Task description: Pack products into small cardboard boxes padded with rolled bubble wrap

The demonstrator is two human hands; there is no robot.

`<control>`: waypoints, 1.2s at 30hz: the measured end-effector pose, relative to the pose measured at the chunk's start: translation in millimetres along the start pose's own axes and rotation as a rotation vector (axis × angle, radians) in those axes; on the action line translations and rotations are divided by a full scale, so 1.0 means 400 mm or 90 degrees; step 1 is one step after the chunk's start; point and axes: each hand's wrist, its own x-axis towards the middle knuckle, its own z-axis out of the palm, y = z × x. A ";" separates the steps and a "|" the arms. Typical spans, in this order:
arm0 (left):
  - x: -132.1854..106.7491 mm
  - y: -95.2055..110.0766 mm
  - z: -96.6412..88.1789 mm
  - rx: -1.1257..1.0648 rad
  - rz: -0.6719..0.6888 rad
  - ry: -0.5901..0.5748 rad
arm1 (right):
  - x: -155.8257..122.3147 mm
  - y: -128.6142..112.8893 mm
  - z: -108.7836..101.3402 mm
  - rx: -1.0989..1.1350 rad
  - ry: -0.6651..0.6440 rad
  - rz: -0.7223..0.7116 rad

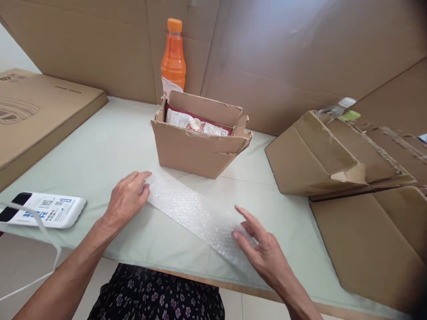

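A long strip of clear bubble wrap (193, 209) lies slantwise across the pale green tabletop in front of me. At its left end is my left hand (128, 195), palm down, with thumb and forefinger apart and their tips touching the edge of the strip. My right hand (258, 242) rests over the right end, fingers spread and thumb on the plastic. Its grip is loose, and part of the wrap is hidden beneath it. Just beyond the strip stands an open cardboard box (196, 151) with a white and dark red packet (200, 123) inside.
An orange drink bottle (173, 60) stands behind the box. More open cardboard boxes (310, 155) crowd the right side. A large flat carton (50, 115) lies at the left, with a white and black package (50, 210) nearer me. Cardboard panels (283, 66) wall the back.
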 end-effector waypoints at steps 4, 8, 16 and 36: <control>0.041 0.029 0.005 0.022 0.037 0.070 | -0.037 -0.070 0.023 0.131 -0.243 -0.094; -0.023 0.083 0.002 -0.144 0.118 -0.018 | -0.022 -0.095 0.042 0.270 -0.371 -0.111; -0.216 0.117 -0.041 -0.384 0.112 -0.241 | 0.087 -0.131 0.040 0.443 -0.331 -0.044; -0.168 0.094 0.039 -0.180 -0.065 0.034 | 0.186 -0.145 0.159 -0.109 -0.108 -0.368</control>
